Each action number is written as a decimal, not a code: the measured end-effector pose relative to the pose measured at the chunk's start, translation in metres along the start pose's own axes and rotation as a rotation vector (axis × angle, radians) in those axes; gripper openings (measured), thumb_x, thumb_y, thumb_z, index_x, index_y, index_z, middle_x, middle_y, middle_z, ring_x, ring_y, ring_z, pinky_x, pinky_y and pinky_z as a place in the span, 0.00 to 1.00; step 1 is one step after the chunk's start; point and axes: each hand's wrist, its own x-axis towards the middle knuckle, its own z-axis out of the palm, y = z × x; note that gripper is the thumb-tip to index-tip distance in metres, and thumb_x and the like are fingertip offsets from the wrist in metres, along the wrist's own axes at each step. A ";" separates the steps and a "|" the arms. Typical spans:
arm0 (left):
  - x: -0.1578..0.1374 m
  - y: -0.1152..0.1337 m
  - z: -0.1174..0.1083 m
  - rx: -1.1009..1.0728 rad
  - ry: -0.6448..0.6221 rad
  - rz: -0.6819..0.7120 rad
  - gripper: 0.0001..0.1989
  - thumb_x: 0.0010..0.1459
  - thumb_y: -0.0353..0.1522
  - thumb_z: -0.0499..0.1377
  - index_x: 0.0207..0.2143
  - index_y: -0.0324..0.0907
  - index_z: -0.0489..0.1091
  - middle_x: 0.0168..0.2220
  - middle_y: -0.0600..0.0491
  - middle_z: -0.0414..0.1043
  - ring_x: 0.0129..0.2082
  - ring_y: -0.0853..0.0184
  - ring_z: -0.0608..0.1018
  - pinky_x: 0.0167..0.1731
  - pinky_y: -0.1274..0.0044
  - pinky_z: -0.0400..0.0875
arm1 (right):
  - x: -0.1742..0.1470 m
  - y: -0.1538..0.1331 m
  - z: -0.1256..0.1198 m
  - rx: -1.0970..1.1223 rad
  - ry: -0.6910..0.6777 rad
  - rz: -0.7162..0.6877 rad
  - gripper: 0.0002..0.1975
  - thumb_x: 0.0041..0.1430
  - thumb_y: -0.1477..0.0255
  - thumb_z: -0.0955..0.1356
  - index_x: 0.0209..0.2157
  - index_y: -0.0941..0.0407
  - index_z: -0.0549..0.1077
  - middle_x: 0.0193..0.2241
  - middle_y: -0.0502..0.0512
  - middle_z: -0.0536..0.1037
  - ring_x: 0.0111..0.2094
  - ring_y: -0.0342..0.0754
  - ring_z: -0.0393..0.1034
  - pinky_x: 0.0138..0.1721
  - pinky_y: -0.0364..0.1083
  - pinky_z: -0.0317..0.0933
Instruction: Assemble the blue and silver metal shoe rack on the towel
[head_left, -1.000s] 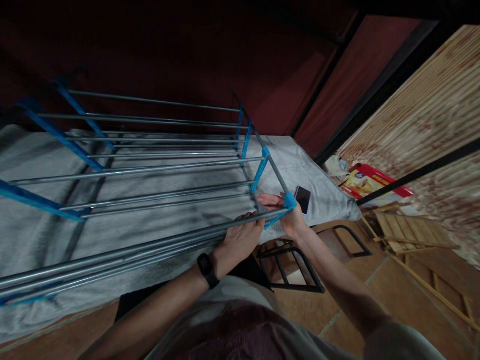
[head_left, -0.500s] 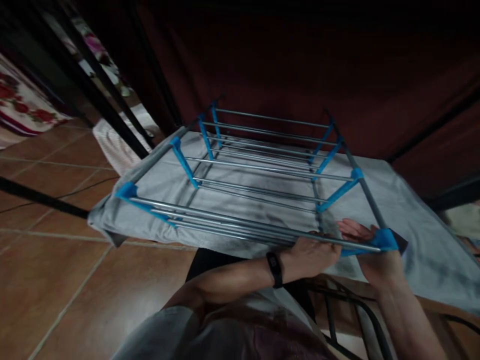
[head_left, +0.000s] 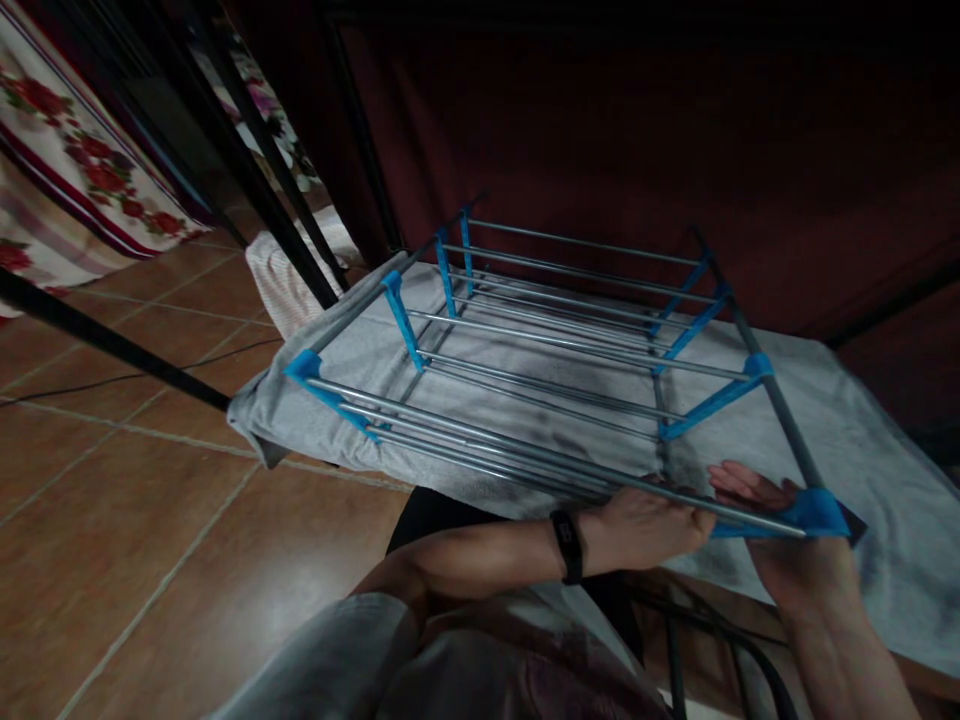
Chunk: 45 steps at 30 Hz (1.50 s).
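Note:
A shoe rack (head_left: 525, 345) of grey metal tubes and blue plastic brackets lies across a grey cloth-covered surface. My left hand (head_left: 652, 525), with a black band on its wrist, is closed around the near tubes close to their right end. At the near right corner, my right hand (head_left: 750, 490) reaches under the blue bracket (head_left: 821, 512), its fingers coming up loosely curled on the far side. That palm rests against the corner; its thumb is hidden. The opposite near corner has a matching blue bracket (head_left: 304, 365), untouched.
The grey cloth (head_left: 862, 430) spreads beneath the rack. Dark red curtain (head_left: 600, 130) hangs behind it. Black metal poles (head_left: 262, 150) stand at the left, near a floral cloth (head_left: 97, 170). A black tubular frame (head_left: 742, 640) sits below my right forearm, above tiled floor (head_left: 165, 520).
The view has turned left, so the rack and both hands appear farther right and slightly lower. Both hands keep their places at the rack's near right corner.

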 end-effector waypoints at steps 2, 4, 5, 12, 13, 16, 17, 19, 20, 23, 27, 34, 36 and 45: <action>0.000 0.000 0.001 0.011 -0.023 0.005 0.12 0.63 0.24 0.46 0.46 0.35 0.66 0.35 0.46 0.74 0.34 0.64 0.78 0.34 0.71 0.73 | 0.001 0.002 -0.002 -0.008 -0.003 -0.017 0.18 0.58 0.57 0.64 0.35 0.53 0.80 0.45 0.64 0.79 0.49 0.59 0.74 0.62 0.60 0.56; 0.000 0.000 0.001 0.018 -0.046 0.009 0.12 0.63 0.24 0.47 0.46 0.35 0.66 0.34 0.46 0.74 0.34 0.64 0.78 0.33 0.72 0.72 | 0.002 0.003 -0.003 -0.010 0.001 -0.009 0.19 0.57 0.57 0.63 0.35 0.53 0.80 0.44 0.65 0.79 0.49 0.59 0.73 0.63 0.60 0.54; 0.001 0.000 0.000 0.024 -0.047 0.011 0.12 0.63 0.24 0.47 0.45 0.35 0.67 0.34 0.45 0.74 0.34 0.64 0.78 0.33 0.72 0.72 | 0.002 0.003 -0.004 -0.007 0.007 0.004 0.19 0.57 0.57 0.63 0.35 0.53 0.81 0.44 0.65 0.79 0.49 0.59 0.73 0.64 0.60 0.53; 0.001 0.000 -0.009 0.096 -0.045 0.005 0.16 0.65 0.24 0.44 0.48 0.32 0.68 0.43 0.42 0.74 0.42 0.63 0.77 0.40 0.72 0.69 | 0.006 0.005 -0.005 0.025 0.017 0.013 0.18 0.57 0.57 0.64 0.34 0.53 0.81 0.43 0.63 0.80 0.48 0.59 0.74 0.63 0.60 0.53; -0.003 0.000 -0.011 0.124 -0.053 0.007 0.17 0.65 0.24 0.45 0.50 0.32 0.67 0.46 0.40 0.73 0.45 0.63 0.76 0.43 0.71 0.69 | 0.006 0.006 -0.004 0.024 0.014 0.004 0.18 0.58 0.57 0.64 0.34 0.53 0.81 0.43 0.62 0.80 0.47 0.59 0.74 0.62 0.60 0.54; -0.019 0.004 -0.017 0.191 -0.061 -0.001 0.20 0.66 0.26 0.46 0.58 0.34 0.63 0.57 0.40 0.68 0.54 0.62 0.72 0.51 0.70 0.65 | 0.001 0.005 0.000 0.019 -0.004 -0.031 0.20 0.59 0.56 0.63 0.36 0.54 0.81 0.41 0.61 0.81 0.44 0.57 0.75 0.57 0.58 0.61; -0.027 0.006 -0.019 0.196 -0.056 -0.004 0.21 0.67 0.27 0.46 0.60 0.35 0.62 0.59 0.41 0.66 0.56 0.63 0.70 0.53 0.70 0.64 | -0.002 0.004 0.003 0.018 -0.010 -0.042 0.20 0.59 0.56 0.63 0.36 0.55 0.81 0.40 0.61 0.81 0.44 0.56 0.76 0.54 0.56 0.63; -0.041 0.005 -0.025 0.195 -0.052 0.020 0.21 0.67 0.28 0.46 0.61 0.37 0.61 0.60 0.45 0.66 0.57 0.65 0.70 0.56 0.72 0.62 | -0.007 0.001 0.010 0.018 -0.024 -0.058 0.21 0.59 0.55 0.63 0.36 0.55 0.80 0.39 0.60 0.82 0.43 0.55 0.76 0.51 0.53 0.65; -0.048 0.004 -0.028 0.198 -0.051 0.055 0.21 0.67 0.28 0.46 0.60 0.38 0.62 0.61 0.46 0.65 0.59 0.65 0.68 0.59 0.72 0.60 | -0.009 -0.001 0.014 0.024 -0.024 -0.069 0.21 0.59 0.54 0.64 0.35 0.55 0.80 0.38 0.60 0.82 0.43 0.55 0.76 0.49 0.52 0.66; -0.061 -0.007 -0.034 0.203 -0.067 0.126 0.22 0.66 0.28 0.48 0.62 0.41 0.62 0.64 0.47 0.62 0.63 0.63 0.65 0.61 0.69 0.58 | -0.008 -0.005 0.023 0.100 -0.015 -0.100 0.18 0.57 0.55 0.66 0.34 0.54 0.79 0.36 0.59 0.82 0.44 0.57 0.75 0.47 0.53 0.67; -0.070 -0.023 -0.032 0.189 -0.132 -0.052 0.26 0.65 0.26 0.50 0.64 0.44 0.58 0.60 0.46 0.66 0.59 0.61 0.68 0.57 0.68 0.64 | -0.005 -0.003 0.024 0.157 0.004 -0.104 0.17 0.57 0.55 0.66 0.33 0.54 0.78 0.34 0.58 0.82 0.44 0.58 0.75 0.46 0.54 0.67; -0.063 -0.034 -0.022 0.109 -0.295 -0.196 0.26 0.60 0.21 0.51 0.60 0.44 0.64 0.49 0.45 0.74 0.45 0.63 0.77 0.44 0.72 0.72 | -0.002 0.001 0.021 0.156 -0.002 -0.076 0.20 0.57 0.51 0.66 0.33 0.53 0.77 0.32 0.57 0.82 0.41 0.56 0.76 0.44 0.53 0.67; -0.060 -0.034 -0.021 0.106 -0.294 -0.202 0.26 0.60 0.21 0.50 0.60 0.45 0.63 0.48 0.46 0.74 0.44 0.62 0.78 0.43 0.72 0.73 | -0.003 0.000 0.022 0.149 0.002 -0.082 0.20 0.57 0.51 0.66 0.33 0.54 0.77 0.31 0.57 0.82 0.40 0.56 0.76 0.43 0.53 0.67; -0.057 -0.039 -0.022 0.075 -0.249 -0.179 0.26 0.61 0.20 0.49 0.58 0.46 0.66 0.52 0.45 0.73 0.51 0.60 0.76 0.50 0.70 0.72 | -0.006 -0.004 0.024 0.142 0.010 -0.078 0.22 0.57 0.51 0.66 0.31 0.55 0.78 0.29 0.58 0.81 0.37 0.56 0.76 0.40 0.52 0.67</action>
